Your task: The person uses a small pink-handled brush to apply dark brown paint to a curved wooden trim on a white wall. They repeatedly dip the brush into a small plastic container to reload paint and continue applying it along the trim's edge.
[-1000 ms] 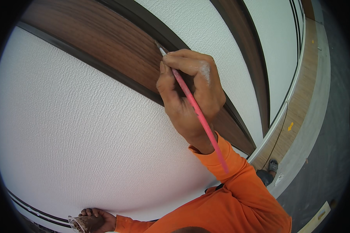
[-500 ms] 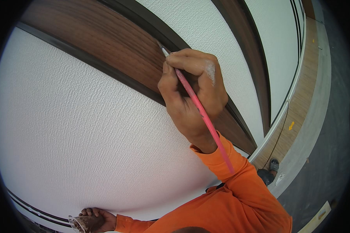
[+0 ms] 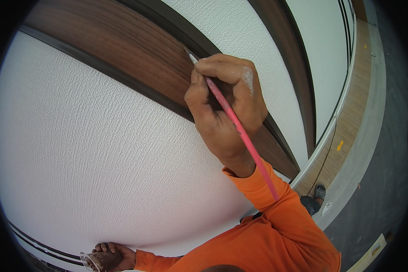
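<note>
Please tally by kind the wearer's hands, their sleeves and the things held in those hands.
Hands: 2 (right hand, left hand)
Orange sleeves: 2 (right sleeve, left sleeve)
Brushes: 1 (pink-handled brush)
Cups: 1 (clear cup, partly cut off by the lower edge)
Total: 6

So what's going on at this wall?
Someone in an orange top holds a thin pink-handled brush in the right hand. Its tip is at or just off a dark wood-grain panel, close to the dark trim. The left hand, low beside the white textured wall, holds a clear cup with something brown inside.
</note>
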Demonstrator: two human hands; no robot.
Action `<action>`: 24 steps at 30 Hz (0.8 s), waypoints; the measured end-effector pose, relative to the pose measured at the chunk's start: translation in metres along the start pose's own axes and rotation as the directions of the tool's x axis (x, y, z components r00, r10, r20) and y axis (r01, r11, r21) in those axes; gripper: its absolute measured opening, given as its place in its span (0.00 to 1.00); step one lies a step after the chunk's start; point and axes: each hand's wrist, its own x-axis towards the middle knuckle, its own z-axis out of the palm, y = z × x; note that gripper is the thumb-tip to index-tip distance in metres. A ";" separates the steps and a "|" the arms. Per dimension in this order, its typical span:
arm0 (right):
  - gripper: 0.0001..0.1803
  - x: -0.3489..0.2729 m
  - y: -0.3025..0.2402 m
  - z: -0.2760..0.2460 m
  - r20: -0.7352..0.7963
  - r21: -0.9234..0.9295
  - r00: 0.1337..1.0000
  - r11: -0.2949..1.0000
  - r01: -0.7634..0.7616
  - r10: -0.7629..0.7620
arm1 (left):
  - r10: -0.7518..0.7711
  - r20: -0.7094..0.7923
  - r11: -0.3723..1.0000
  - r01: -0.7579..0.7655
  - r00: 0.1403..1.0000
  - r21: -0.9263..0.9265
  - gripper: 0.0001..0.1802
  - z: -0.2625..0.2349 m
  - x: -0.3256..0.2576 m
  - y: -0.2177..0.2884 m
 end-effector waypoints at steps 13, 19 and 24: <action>0.11 0.000 0.003 -0.003 0.016 -0.036 1.000 0.999 0.026 -0.026 | -0.002 0.032 1.000 0.002 0.999 0.017 0.32 0.001 -0.001 -0.002; 0.11 0.002 0.000 -0.004 0.035 -0.035 0.999 0.999 0.000 0.001 | 0.015 0.000 1.000 -0.015 1.000 -0.016 0.32 0.005 -0.004 -0.003; 0.11 -0.001 0.004 -0.004 0.018 -0.038 0.999 0.999 0.030 -0.030 | 0.012 0.009 1.000 -0.012 1.000 -0.006 0.33 0.003 -0.002 -0.002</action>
